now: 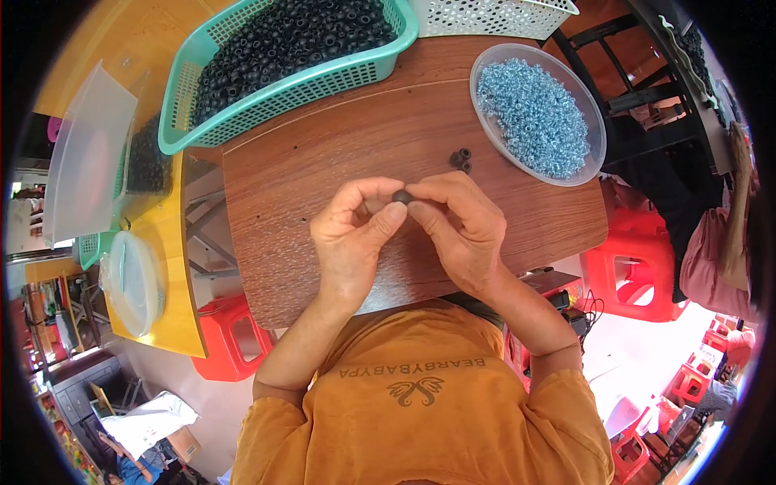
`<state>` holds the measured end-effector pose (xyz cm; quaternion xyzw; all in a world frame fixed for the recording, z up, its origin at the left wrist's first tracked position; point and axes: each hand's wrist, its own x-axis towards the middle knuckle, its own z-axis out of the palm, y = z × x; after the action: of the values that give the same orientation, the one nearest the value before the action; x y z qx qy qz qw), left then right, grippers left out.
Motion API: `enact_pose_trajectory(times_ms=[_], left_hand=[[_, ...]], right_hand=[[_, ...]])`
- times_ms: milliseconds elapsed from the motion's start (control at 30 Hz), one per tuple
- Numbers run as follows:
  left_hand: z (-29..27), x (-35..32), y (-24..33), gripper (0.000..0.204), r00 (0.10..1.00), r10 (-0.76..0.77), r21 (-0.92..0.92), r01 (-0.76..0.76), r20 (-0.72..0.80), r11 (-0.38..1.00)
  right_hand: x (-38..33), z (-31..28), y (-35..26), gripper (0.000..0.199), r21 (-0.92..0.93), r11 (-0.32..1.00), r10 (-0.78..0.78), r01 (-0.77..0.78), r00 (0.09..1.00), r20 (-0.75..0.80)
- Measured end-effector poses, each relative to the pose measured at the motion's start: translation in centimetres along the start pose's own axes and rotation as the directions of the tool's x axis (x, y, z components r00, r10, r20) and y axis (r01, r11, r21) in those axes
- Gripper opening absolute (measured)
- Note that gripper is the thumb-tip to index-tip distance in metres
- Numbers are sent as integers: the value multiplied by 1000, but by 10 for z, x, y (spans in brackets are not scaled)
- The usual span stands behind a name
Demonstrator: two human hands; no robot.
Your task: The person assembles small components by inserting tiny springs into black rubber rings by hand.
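Note:
Over the middle of the wood-grain table, my left hand (pixel 349 230) pinches a small dark round cap-like piece (pixel 402 196) between thumb and forefinger. My right hand (pixel 467 230) meets it from the other side, its thumb and fingertip closed together against the piece. Whether the right fingers also hold some tiny part is hidden. Beyond the right hand lie several small dark brown pieces (pixel 461 160) in a cluster. A clear round bowl (pixel 596 121) at the far right holds a heap of small translucent blue pieces (pixel 533 117).
A green mesh basket (pixel 283 99) full of black ring-like pieces (pixel 283 56) stands at the far left, with a white basket (pixel 493 18) beside it. Left of the table (pixel 275 194) is a yellow surface (pixel 166 283) with plastic containers. Red stools (pixel 634 259) stand on both sides.

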<state>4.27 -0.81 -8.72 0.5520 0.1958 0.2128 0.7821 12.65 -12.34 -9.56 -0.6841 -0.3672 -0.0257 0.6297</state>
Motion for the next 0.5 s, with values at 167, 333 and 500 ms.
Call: enact_pose_trajectory(times_ms=[167, 333, 500], left_hand=[[-2, 2, 0, 19, 931, 357, 334, -362, 78, 870], [-1, -1, 7, 22, 910, 403, 436, -402, 94, 805], [-7, 0, 1, 23, 910, 401, 459, -400, 100, 793]], right_hand=[[-1, 1, -1, 20, 80, 996, 31, -34, 999, 39], [-2, 3, -2, 21, 170, 983, 57, -64, 997, 49], [-3, 3, -4, 18, 263, 919, 263, -293, 954, 143]])
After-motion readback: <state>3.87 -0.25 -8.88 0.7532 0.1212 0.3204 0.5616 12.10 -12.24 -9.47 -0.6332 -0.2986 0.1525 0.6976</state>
